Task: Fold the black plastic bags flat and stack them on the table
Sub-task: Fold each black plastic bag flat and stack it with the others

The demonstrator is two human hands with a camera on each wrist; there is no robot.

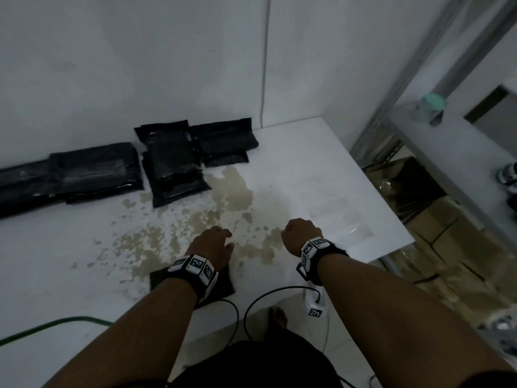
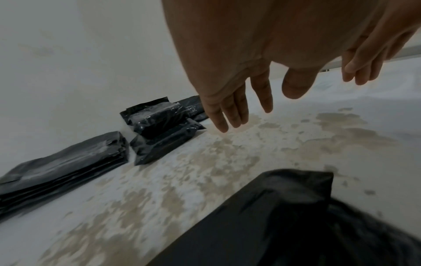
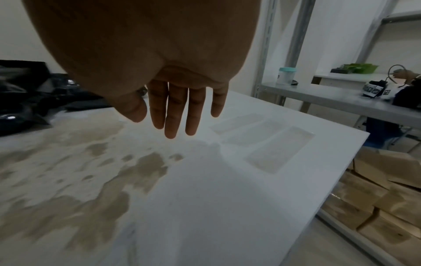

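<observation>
A folded black plastic bag lies on the white table at its near edge, under my left wrist. My left hand hovers just beyond it with straight, relaxed fingers and holds nothing. My right hand hangs over the stained table top to the right, fingers straight and empty. Stacks of folded black bags lie along the far wall at the back left.
Brown stains mark the middle of the table. A metal shelf with a teal-lidded jar stands to the right, cardboard boxes below. Another person's hand works at a far table. Cables hang off the near edge.
</observation>
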